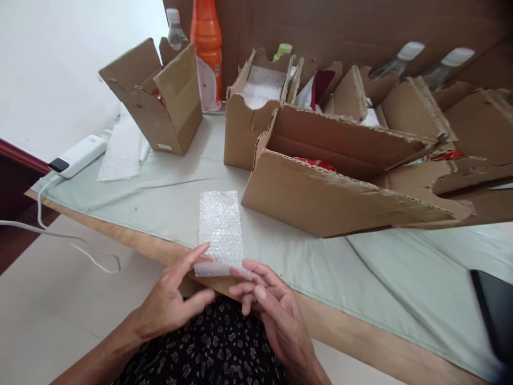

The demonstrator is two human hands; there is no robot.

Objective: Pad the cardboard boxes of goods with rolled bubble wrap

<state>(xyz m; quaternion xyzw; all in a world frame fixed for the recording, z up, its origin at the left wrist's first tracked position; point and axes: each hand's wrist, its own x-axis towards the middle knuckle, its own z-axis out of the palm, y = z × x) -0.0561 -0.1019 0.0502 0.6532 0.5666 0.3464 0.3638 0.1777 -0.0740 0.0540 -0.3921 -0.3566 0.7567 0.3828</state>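
Observation:
A clear bubble-wrap pouch [219,224] lies on the cloth at the table's front edge, its near end forming a smooth translucent flap [212,269]. My left hand [174,299] is at the flap's left corner, thumb and fingers spread apart, with some fingertips behind the pouch edge. On the other side, my right hand [272,307] has loosely bent, parted fingers. Its fingertips touch the flap's right end and show partly through the plastic. Neither hand is closed around the pouch.
Cut cardboard boxes [340,206] stand at the right, one holding bubble pouches [264,85]. Another open box [172,107] and an orange bottle [206,53] stand behind. More pouches [122,149], a white device [82,155] with a cable, and a dark phone [495,310] lie around.

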